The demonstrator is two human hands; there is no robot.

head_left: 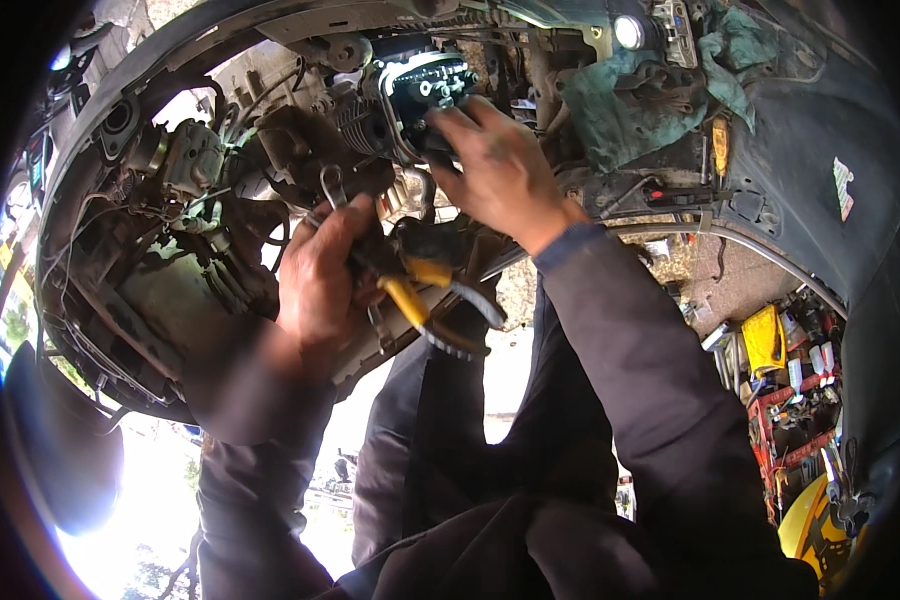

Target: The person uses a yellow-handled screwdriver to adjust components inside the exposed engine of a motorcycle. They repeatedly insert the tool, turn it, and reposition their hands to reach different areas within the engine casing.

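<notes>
My left hand [315, 280] is closed around pliers [406, 300] with yellow and grey handles that point down and to the right. The same hand grips a combination wrench [332, 184], its ring end sticking up above the fingers and its other end showing below. My right hand [505, 175] reaches to the opened engine head [425, 85], a brightly lit cavity with metal valve parts inside a pale rim. Its fingers are bent together at the cavity's lower edge; their tips are partly hidden, and whatever they hold cannot be made out.
A greenish rag [620, 115] lies over the bodywork at right, near a yellow-handled screwdriver [720, 148]. A lamp [630, 32] shines at the top. Cables and hoses crowd the engine bay at left. On the ground at lower right stands a red tool rack [770, 425] with a yellow cloth.
</notes>
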